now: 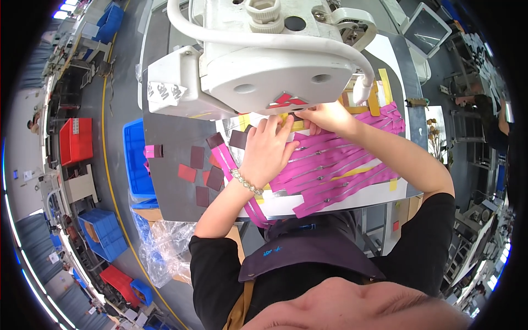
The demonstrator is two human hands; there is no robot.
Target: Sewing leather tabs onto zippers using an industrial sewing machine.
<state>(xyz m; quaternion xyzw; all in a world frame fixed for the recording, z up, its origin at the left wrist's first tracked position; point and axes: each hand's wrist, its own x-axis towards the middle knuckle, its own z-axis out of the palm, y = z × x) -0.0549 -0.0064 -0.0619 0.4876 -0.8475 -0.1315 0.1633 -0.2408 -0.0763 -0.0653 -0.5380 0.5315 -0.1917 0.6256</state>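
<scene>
My left hand [267,151], with a beaded bracelet, rests on the work under the white sewing machine head [275,66], fingers apart and extended toward a yellow strip [294,125]. My right hand [330,118] pinches a small dark piece [297,115] just under the machine head, which partly hides it. Pink zipper strips [330,181] with grey teeth lie in rows under and right of my hands; another pink strip with a dark end [220,148] runs beside my left wrist. Dark and red square patches [195,159] are scattered on the left of the grey table [168,187].
A blue crate [137,159] and crumpled clear plastic [165,253] are beside the table's left side. Stacked blue crates [102,234] and a red bin [77,140] stand across the aisle. A screen [426,27] is at back right. Another person [484,113] is at far right.
</scene>
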